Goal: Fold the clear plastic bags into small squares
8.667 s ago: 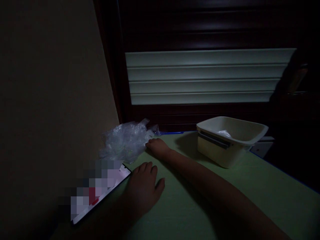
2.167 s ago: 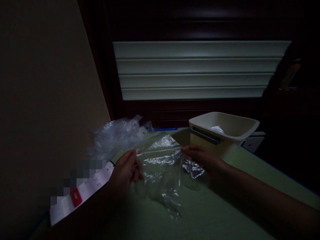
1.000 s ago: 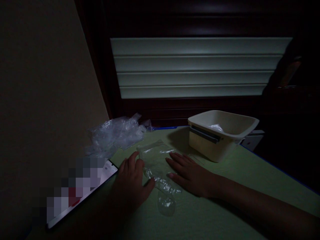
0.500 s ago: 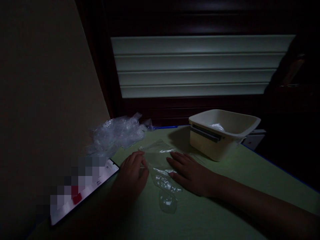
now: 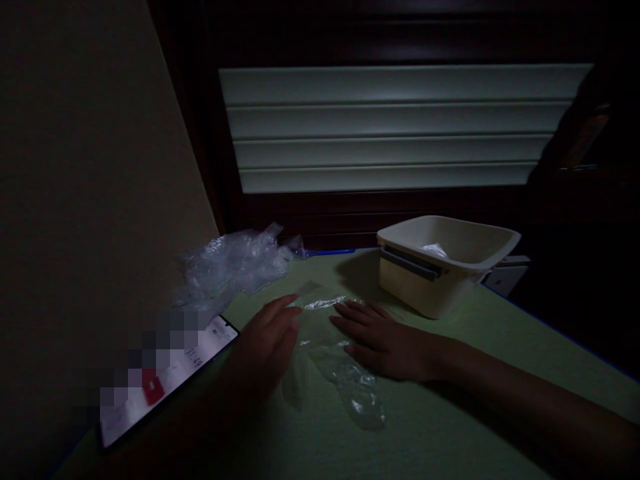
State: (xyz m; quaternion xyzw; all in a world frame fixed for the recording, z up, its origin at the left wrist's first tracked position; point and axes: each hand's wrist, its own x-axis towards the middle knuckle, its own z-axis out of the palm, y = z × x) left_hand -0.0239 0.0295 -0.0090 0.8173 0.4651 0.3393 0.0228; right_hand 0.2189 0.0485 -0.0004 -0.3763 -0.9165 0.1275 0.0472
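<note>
A thin clear plastic bag (image 5: 325,333) lies spread and wrinkled on the green tabletop (image 5: 430,427), between my hands. My right hand (image 5: 375,340) rests on its right side, palm down, fingers apart. At the bag's left edge is my left hand (image 5: 273,333), its fingers slightly bent and apart; whether its fingertips press on the film is hard to tell in the dim light. The bag's lower end reaches toward me, crumpled and shiny.
A heap of clear plastic bags (image 5: 235,263) lies at the back left by the wall. A phone (image 5: 175,380) with its screen lit is at the left. At the back right stands a cream bin (image 5: 415,287) with some clear plastic inside.
The bag's lower end has shifted right and spread wider. My left hand has moved slightly up and right, its fingers more stretched. My right hand has stayed nearly in place.
</note>
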